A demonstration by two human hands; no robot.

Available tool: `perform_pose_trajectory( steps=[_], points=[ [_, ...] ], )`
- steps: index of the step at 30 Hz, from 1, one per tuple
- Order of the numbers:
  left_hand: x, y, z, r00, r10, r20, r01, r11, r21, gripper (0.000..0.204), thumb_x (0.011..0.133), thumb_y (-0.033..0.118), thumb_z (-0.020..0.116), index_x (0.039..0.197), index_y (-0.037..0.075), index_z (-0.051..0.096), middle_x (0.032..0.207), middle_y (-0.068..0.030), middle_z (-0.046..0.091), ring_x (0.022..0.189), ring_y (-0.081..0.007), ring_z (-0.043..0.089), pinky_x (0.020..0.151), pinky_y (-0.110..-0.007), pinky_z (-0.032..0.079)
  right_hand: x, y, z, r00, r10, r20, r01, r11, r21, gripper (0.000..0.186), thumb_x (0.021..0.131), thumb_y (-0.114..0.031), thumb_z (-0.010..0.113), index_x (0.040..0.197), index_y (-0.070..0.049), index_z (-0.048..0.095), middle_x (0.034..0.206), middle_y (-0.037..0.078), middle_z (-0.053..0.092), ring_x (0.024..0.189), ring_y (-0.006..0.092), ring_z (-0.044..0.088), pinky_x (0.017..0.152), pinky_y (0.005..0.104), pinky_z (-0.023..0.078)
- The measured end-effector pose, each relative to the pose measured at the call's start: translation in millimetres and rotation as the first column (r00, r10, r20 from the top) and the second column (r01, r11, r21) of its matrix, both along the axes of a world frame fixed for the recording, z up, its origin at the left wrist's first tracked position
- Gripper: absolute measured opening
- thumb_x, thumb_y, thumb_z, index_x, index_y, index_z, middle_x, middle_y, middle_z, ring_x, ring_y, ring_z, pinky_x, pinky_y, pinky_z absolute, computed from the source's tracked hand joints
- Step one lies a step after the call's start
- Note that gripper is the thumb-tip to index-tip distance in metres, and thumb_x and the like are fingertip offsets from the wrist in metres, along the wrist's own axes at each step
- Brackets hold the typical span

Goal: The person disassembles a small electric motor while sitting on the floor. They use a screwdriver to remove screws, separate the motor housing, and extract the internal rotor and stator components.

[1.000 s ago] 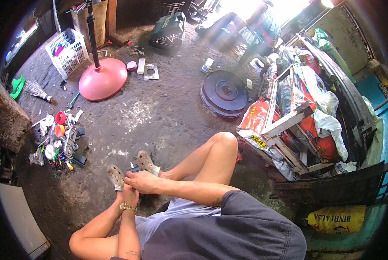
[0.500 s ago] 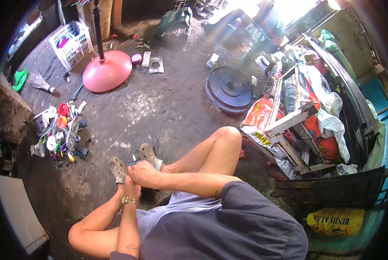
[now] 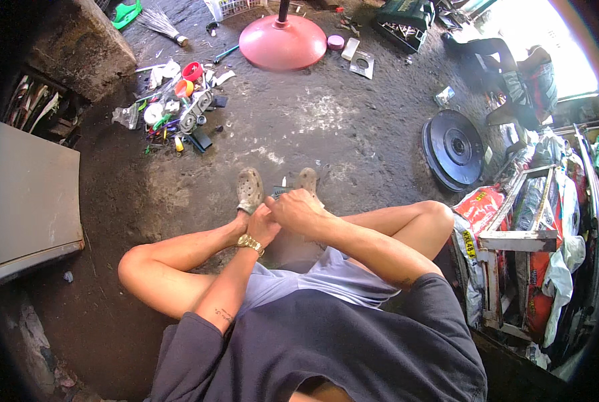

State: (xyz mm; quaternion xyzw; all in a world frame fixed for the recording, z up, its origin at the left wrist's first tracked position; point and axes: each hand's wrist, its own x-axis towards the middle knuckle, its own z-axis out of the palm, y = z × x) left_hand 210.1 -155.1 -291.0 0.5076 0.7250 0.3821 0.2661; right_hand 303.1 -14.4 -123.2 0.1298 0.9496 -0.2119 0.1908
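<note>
Between my bent knees my two hands meet, close above the floor and near my clogs [image 3: 249, 189]. My left hand [image 3: 262, 224], with a gold watch [image 3: 250, 245] on its wrist, is closed, its fingers against the right hand. My right hand [image 3: 298, 211] lies back up, with its fingers curled down. Just beyond the knuckles shows a small dark object [image 3: 281, 191] with a white tip. Whether it is held or lies on the floor I cannot tell. What the fingers grip is hidden behind the hands.
A pile of small plastic parts [image 3: 179, 110] lies ahead left, near a broom head [image 3: 162, 25]. Beyond stands a red round base [image 3: 282, 43] with a pole. At right are a black ribbed disc [image 3: 455, 149], filled sacks with a wooden frame [image 3: 519, 240], and a seated person [image 3: 523, 84].
My view has swung to the right, so the floor things appear shifted and turned. My hands stay together between the knees, beside the small dark object.
</note>
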Motion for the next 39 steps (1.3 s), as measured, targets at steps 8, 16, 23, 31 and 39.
perform_pose_trajectory(
  steps=[8, 16, 23, 31, 39],
  points=[
    [3, -3, 7, 0.984, 0.119, 0.130, -0.108, 0.990, -0.088, 0.015, 0.080, 0.017, 0.071, 0.090, 0.006, 0.069, 0.092, -0.0144, 0.070, 0.097, -0.0365, 0.066, 0.079, -0.048, 0.055, 7, 0, 0, 0.990, -0.048, -0.131, 0.045, 0.999, -0.024, 0.035, 0.089, -0.023, 0.065, 0.117, -0.002, 0.062, 0.090, 0.021, 0.069, 0.080, 0.0392, 0.073, 0.063, 0.0480, 0.058],
    [5, -3, 9, 0.998, 0.024, -0.064, -0.030, 0.995, -0.093, 0.018, 0.077, 0.009, 0.067, 0.095, 0.009, 0.071, 0.095, -0.0139, 0.071, 0.094, -0.0355, 0.066, 0.077, -0.048, 0.055, 7, -2, -4, 0.994, -0.060, -0.095, 0.063, 0.998, 0.027, 0.027, 0.085, -0.022, 0.068, 0.103, -0.002, 0.067, 0.082, 0.015, 0.075, 0.078, 0.0301, 0.076, 0.067, 0.0436, 0.059],
    [6, -5, -16, 0.997, 0.058, -0.042, -0.061, 0.995, -0.085, 0.017, 0.073, 0.008, 0.067, 0.090, 0.009, 0.070, 0.089, -0.0115, 0.069, 0.091, -0.0364, 0.065, 0.075, -0.048, 0.054, 14, -4, -16, 0.965, 0.076, -0.249, -0.039, 0.988, 0.149, 0.029, 0.085, -0.020, 0.069, 0.108, -0.002, 0.070, 0.085, 0.015, 0.075, 0.079, 0.0301, 0.076, 0.062, 0.0414, 0.058],
    [10, -3, -20, 0.996, 0.023, -0.084, -0.018, 0.998, 0.061, 0.012, 0.080, 0.013, 0.068, 0.090, 0.006, 0.070, 0.093, -0.0155, 0.071, 0.093, -0.0405, 0.064, 0.078, -0.049, 0.051, 9, 0, -10, 0.993, 0.040, -0.107, -0.035, 0.998, 0.048, 0.037, 0.088, -0.023, 0.068, 0.119, -0.005, 0.062, 0.099, 0.020, 0.070, 0.089, 0.0353, 0.074, 0.070, 0.0438, 0.059],
    [15, 1, -21, 0.989, 0.089, -0.120, -0.088, 0.996, 0.011, 0.022, 0.077, 0.013, 0.070, 0.097, 0.003, 0.073, 0.095, -0.0180, 0.072, 0.094, -0.0421, 0.064, 0.083, -0.052, 0.050, 11, 1, -30, 0.954, -0.022, -0.300, 0.042, 0.997, 0.059, 0.021, 0.085, -0.020, 0.068, 0.093, -0.003, 0.076, 0.085, 0.016, 0.075, 0.079, 0.0342, 0.075, 0.062, 0.0475, 0.059]
  ],
)
